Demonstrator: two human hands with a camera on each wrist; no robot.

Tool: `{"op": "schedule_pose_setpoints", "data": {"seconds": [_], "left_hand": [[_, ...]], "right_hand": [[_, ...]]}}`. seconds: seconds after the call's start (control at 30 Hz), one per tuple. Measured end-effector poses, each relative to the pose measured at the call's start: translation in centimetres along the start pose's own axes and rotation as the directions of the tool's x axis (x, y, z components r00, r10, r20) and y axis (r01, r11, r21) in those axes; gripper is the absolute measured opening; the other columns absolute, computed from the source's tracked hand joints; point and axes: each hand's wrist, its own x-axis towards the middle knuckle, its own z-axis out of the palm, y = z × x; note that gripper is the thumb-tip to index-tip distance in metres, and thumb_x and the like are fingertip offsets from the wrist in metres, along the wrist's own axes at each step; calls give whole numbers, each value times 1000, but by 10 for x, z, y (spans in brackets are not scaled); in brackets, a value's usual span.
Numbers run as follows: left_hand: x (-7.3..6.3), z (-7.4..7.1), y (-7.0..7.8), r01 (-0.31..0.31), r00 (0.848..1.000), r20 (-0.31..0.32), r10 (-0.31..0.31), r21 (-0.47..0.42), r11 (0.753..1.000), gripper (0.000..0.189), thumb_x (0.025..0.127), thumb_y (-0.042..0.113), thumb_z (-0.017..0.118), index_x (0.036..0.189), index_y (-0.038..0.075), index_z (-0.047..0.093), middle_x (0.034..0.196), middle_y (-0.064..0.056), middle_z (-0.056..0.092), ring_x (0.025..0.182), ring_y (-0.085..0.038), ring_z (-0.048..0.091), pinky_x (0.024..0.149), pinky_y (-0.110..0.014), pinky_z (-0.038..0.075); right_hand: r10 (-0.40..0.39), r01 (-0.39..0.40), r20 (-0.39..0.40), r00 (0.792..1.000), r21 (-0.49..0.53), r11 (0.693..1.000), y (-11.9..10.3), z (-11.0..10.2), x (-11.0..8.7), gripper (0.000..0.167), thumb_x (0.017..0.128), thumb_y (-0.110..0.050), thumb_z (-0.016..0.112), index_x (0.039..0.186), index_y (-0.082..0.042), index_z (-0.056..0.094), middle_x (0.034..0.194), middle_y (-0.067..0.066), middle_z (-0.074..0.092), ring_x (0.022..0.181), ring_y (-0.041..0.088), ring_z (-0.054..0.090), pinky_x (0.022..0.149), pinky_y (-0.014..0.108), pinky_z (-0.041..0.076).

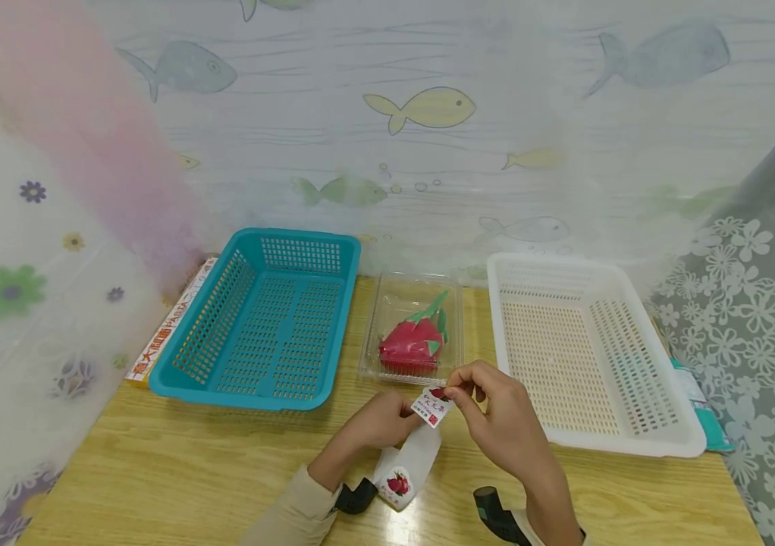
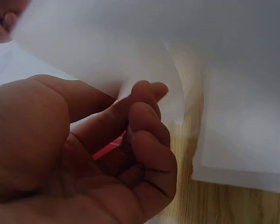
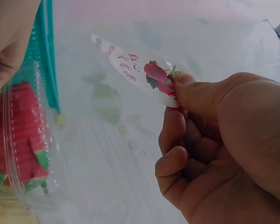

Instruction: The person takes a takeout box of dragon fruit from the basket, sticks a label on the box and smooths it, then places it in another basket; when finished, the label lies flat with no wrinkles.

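My right hand [image 1: 506, 428] pinches a white dragon fruit sticker [image 1: 431, 409] by its edge, between thumb and forefinger. In the right wrist view, this sticker [image 3: 130, 65] stands out from the fingertips, its red fruit picture near the thumb. My left hand [image 1: 377, 421] pinches the white backing strip [image 1: 423, 453] of a label roll between thumb and fingers; in the left wrist view the paper partly hides the grip. Another printed sticker [image 1: 397, 484] shows on the strip's near end. Behind both hands, a red dragon fruit [image 1: 415, 345] lies inside a clear plastic box [image 1: 456, 326].
A teal basket [image 1: 340, 334] stands left of the box, a white basket [image 1: 660, 379] right of it. Behind the teal one lies a long orange-and-white package [image 1: 169, 326]; a teal packet [image 1: 708, 413] pokes out beside the white one. A fish-print curtain [image 1: 428, 189] hangs behind the wooden table [image 1: 189, 470].
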Motion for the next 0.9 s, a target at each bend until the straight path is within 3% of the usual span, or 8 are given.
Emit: {"op": "schedule_pose_setpoints", "data": {"seconds": [0.17, 0.33, 0.43, 0.6, 0.7, 0.8, 0.9], "left_hand": [[-1, 0, -1, -23, 999, -47, 28, 95, 995, 24, 97, 21, 66, 85, 5, 78, 59, 7, 56, 52, -6, 48, 46, -20, 38], [-6, -8, 7, -38, 993, -101, 58, 190, 981, 21, 98, 19, 65, 107, 8, 80, 61, 8, 46, 55, -5, 42, 49, -19, 32], [-10, -15, 13, -69, 989, -117, 94, 206, 976, 17, 97, 14, 64, 104, 6, 78, 63, 7, 43, 57, -5, 38, 51, -19, 29], [-18, -28, 19, -145, 979, -111, 171, 212, 966, 16, 99, 12, 63, 107, 6, 75, 75, 5, 56, 66, -6, 47, 56, -19, 38], [-25, -36, 24, -166, 979, -93, 183, 166, 972, 24, 104, 19, 60, 120, 8, 74, 95, 0, 70, 80, -9, 58, 67, -23, 49], [-31, -41, 31, -199, 973, -103, 207, 78, 977, 28, 106, 24, 57, 124, 9, 72, 115, -4, 73, 95, -14, 64, 79, -28, 54], [-34, -42, 37, -250, 958, -143, 247, 1, 968, 26, 105, 25, 59, 121, 10, 73, 117, -4, 72, 98, -15, 65, 82, -27, 55]], "right_hand": [[22, -22, -2, 1000, 8, 1000, 1, 2, 1, 17, 88, -5, 77, 91, -18, 67, 80, -15, 60, 72, 0, 49, 62, 20, 43], [41, -42, 25, 999, 30, 999, 2, 3, 4, 12, 91, -8, 75, 91, -17, 67, 81, -14, 62, 73, 1, 51, 64, 20, 45], [61, -63, 49, 997, 42, 997, 3, 3, 7, 8, 93, -11, 73, 92, -16, 68, 83, -13, 62, 73, 2, 52, 65, 20, 46], [98, -103, 80, 992, 64, 993, 6, 6, 10, 4, 97, -15, 70, 93, -16, 68, 84, -11, 63, 73, 4, 52, 65, 21, 46], [108, -115, 96, 990, 76, 990, 6, 7, 11, 4, 97, -14, 69, 94, -16, 68, 84, -10, 63, 73, 4, 52, 64, 21, 46], [112, -120, 108, 988, 75, 990, 7, 8, 11, 5, 96, -12, 69, 95, -16, 69, 84, -10, 62, 73, 4, 52, 64, 21, 46], [110, -119, 122, 986, 69, 990, 7, 11, 12, 5, 96, -11, 69, 94, -15, 69, 85, -10, 62, 75, 4, 52, 66, 21, 47]]}}
